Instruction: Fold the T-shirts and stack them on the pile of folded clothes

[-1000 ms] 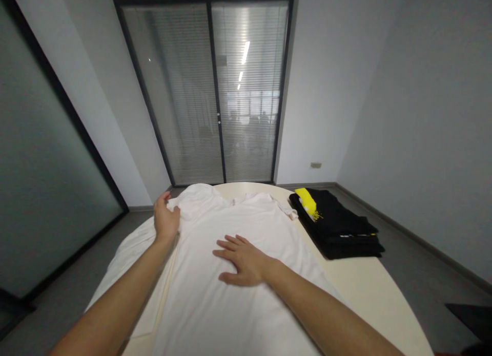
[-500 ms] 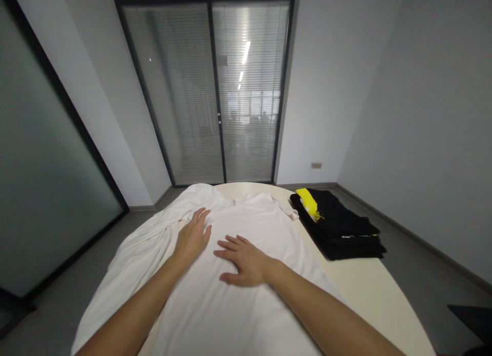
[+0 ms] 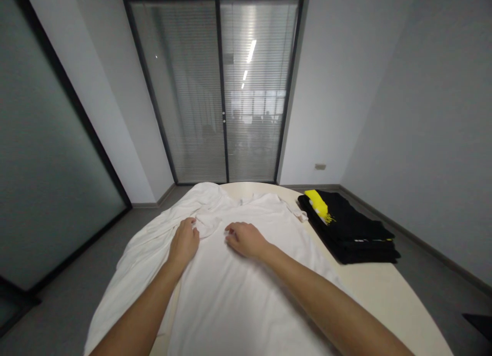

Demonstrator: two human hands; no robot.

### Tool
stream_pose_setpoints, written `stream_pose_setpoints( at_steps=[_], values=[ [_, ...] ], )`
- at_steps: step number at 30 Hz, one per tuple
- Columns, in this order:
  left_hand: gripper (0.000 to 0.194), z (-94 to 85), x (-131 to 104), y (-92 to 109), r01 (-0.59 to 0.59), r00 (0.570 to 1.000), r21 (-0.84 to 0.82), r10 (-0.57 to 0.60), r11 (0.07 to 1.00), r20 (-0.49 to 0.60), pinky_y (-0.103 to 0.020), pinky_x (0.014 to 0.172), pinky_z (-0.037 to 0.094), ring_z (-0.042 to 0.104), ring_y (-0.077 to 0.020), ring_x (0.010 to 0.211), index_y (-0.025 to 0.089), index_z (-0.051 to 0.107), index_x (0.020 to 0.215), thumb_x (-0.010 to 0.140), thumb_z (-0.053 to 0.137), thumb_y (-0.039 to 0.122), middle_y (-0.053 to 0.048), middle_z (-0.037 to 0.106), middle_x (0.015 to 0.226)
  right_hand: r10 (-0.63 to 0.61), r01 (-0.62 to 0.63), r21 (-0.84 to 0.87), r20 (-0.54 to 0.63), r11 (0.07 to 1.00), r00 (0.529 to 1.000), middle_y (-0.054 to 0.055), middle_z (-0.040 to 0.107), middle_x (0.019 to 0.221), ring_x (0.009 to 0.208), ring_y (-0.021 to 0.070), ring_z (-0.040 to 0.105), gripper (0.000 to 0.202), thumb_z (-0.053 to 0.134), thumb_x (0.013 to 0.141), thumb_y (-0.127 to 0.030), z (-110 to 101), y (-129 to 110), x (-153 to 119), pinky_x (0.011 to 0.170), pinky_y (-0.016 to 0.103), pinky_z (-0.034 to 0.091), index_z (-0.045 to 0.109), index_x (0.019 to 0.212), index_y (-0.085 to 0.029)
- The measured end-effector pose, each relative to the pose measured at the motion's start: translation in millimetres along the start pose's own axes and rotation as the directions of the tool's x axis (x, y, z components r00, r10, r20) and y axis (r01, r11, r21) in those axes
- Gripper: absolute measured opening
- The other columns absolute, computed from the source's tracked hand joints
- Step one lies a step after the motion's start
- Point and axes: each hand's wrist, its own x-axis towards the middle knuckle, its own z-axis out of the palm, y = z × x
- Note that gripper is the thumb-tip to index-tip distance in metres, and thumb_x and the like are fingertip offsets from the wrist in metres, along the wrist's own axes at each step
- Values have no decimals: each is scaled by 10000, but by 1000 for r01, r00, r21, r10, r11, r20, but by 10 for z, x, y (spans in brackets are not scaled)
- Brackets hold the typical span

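Shirt (image 3: 246, 294), white, on the table (image 3: 392, 294). Lies spread lengthwise along the middle, with the neck at the far end and a small grey mark there. Shows soft creases; stretches a short sleeve (image 3: 300, 212) toward the black stack (image 3: 357, 225).

Left hand (image 3: 184, 242) at the shirt's left side, back up, with fingers partly curled and thumb slightly apart. Next to a loose fold of white fabric; cannot tell whether pinching any.

Right hand (image 3: 246, 239) over the upper middle of the shirt, with fingers curled in toward the thumb. Cannot tell whether gripping fabric or just resting there. Both hands near each other, not touching.

To the left, a white cloth (image 3: 134, 274), rumpled, along the table's rounded edge. Runs up to the shirt at the far end; cannot tell where one stops. Leaves a narrow strip of table between them lower down, partly behind the left forearm.

On the table's right side, the black stack, folded flat. Carries a yellow piece (image 3: 317, 203) with fringe. Beyond, grey floor (image 3: 426, 258), glass doors (image 3: 255, 151) with blinds, pale walls (image 3: 423, 115).
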Motion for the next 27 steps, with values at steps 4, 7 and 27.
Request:
stream_pose_setpoints(
  at_steps=[4,7,27],
  values=[
    [340,25,-14,-30,-13,1000,-24,13,1000,0,-364,1002,465,608,-254,1119,139,531,1196,857,509,123,-140,617,1166,245,-249,-39,-70,968,967,111,708,1158,1058,240,652,378,486,942,-417,126,-171,493,908,343,460,662,1186,-188],
    [348,36,-20,-55,-18,1000,-33,18,999,6,-373,1008,467,609,-256,1119,152,534,1195,848,536,124,-133,619,1161,338,-342,-54,-76,938,938,178,695,1167,1073,290,653,404,481,936,-432,220,-246,734,897,392,477,684,1126,-139],
    [402,-3,20,-72,80,995,-114,-73,990,66,-347,953,484,665,-255,1073,164,549,1172,790,514,43,-139,691,1147,406,-395,171,-39,903,913,200,675,1197,1128,325,637,624,482,894,-624,270,-120,1338,927,455,493,582,1261,-131]
  ],
)
